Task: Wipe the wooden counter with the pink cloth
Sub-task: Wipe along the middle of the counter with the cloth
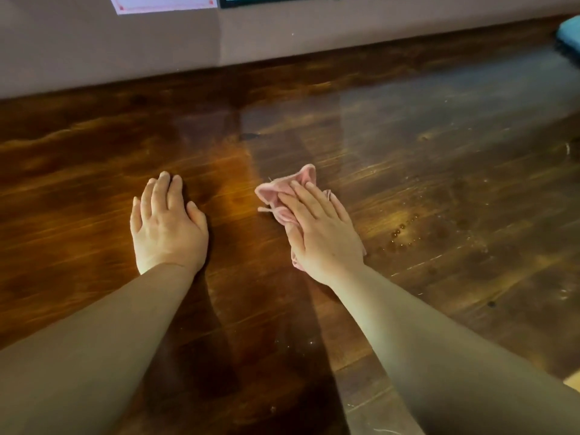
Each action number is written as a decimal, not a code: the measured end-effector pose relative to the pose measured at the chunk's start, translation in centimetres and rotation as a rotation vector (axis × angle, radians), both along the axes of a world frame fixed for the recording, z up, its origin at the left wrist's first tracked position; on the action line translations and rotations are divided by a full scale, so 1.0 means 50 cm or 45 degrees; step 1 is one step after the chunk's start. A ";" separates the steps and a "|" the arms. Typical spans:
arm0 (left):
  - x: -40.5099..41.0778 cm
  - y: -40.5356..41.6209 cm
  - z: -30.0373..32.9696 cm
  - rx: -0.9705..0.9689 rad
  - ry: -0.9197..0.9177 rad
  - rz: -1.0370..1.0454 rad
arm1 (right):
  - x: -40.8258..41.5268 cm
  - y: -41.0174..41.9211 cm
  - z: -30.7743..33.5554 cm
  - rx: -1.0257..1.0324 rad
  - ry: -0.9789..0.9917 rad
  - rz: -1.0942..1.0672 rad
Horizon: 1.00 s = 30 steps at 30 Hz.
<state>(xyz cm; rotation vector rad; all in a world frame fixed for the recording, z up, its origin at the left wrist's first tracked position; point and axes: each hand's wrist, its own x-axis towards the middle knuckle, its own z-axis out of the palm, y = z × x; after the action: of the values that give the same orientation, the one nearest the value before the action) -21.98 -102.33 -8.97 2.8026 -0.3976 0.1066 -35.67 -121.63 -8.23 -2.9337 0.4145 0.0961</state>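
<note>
A crumpled pink cloth lies on the dark wooden counter, near its middle. My right hand presses flat on the cloth with straight fingers, covering most of it; cloth edges stick out to the far side and left of the fingers. My left hand rests palm down on the bare wood to the left of the cloth, fingers straight, holding nothing.
Small water drops and pale specks sit on the wood right of the cloth. A mauve wall runs along the counter's far edge. A teal object lies at the far right corner.
</note>
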 end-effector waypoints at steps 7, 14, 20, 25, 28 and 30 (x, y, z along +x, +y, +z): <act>0.001 0.000 0.002 -0.003 0.000 -0.015 | -0.122 0.058 -0.007 0.017 -0.073 -0.061; 0.001 0.001 -0.001 -0.011 -0.020 -0.010 | -0.041 0.002 0.003 -0.045 0.009 -0.079; 0.000 0.001 0.003 -0.026 -0.013 -0.012 | -0.167 0.069 -0.011 0.002 -0.099 -0.066; -0.001 -0.002 0.004 -0.014 -0.018 -0.012 | -0.075 0.025 -0.008 -0.027 -0.062 -0.040; -0.006 -0.002 0.010 -0.013 -0.018 -0.015 | -0.047 0.042 -0.003 -0.031 -0.051 -0.203; -0.005 -0.002 0.011 -0.019 -0.019 -0.020 | -0.091 0.086 -0.002 0.007 -0.074 -0.178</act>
<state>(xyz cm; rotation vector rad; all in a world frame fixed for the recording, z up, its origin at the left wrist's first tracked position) -22.25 -102.43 -8.41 2.7848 -0.4206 0.1268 -40.24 -117.32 -8.34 -2.8837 0.6075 -0.0064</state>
